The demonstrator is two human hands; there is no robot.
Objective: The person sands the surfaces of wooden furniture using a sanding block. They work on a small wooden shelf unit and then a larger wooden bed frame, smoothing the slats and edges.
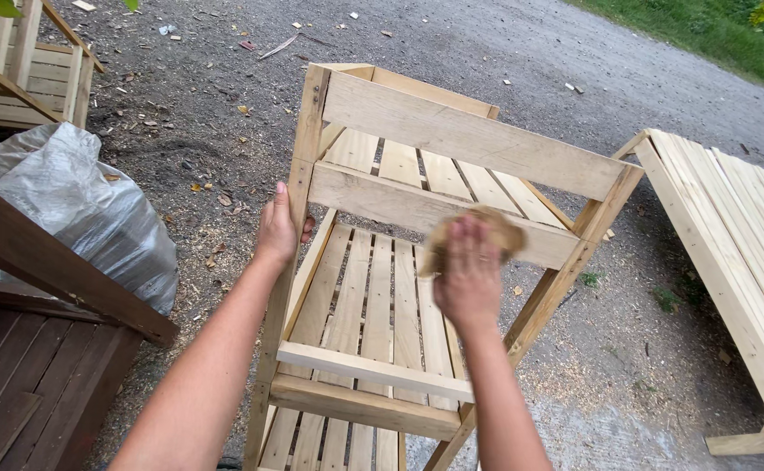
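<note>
- Your right hand (469,277) presses a crumpled brownish sheet of sandpaper (478,234) against the lower back rail (382,202) of an unfinished wooden chair (417,253); fingers lie flat and together over the sheet, pinning it to the wood.
- Your left hand (277,228) is closed around the chair's left upright post (301,166), thumb on the inner side.
- Pale, raw timber makes up the chair: two wide boards across the back, narrow slats with gaps for the seat, a front crosspiece nearest you.
- Seen from above, the chair stands on gravel ground (225,105) strewn with wood chips; its long axis runs from the bottom of the view up toward the back rails, and the back boards slant from upper left down to the right.
- Just to the right stands a slatted wooden bench (740,235) of the same pale wood; a grey plastic sack (76,205) and dark-stained boards (41,349) lie at left.
</note>
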